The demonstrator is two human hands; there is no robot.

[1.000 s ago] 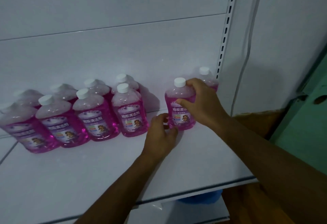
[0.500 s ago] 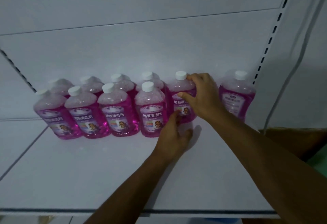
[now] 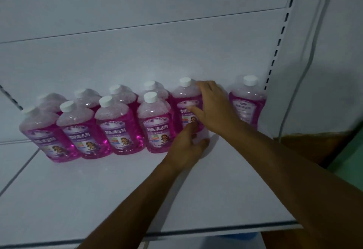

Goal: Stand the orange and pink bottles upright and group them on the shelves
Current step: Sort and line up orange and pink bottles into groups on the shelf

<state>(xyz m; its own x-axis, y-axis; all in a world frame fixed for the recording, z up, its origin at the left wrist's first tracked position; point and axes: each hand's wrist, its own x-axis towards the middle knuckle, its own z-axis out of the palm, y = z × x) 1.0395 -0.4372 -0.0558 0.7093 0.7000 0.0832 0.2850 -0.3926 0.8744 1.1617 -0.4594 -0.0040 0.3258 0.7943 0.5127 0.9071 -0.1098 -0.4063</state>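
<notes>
- The pink bottle, centre of frame, has slid left across the shelf into the back row, now touching the group.
- Right hand loosens, fingers straight against its side; left hand, fingers relaxed, touches its base.
- One lone bottle at right is still apart, probably next.

Two bare forearms; no sleeves, unadorned

Dim, bluish, soft-focus view; motion-smeared right edge, wide-angle bowing, faint shadows.
</notes>
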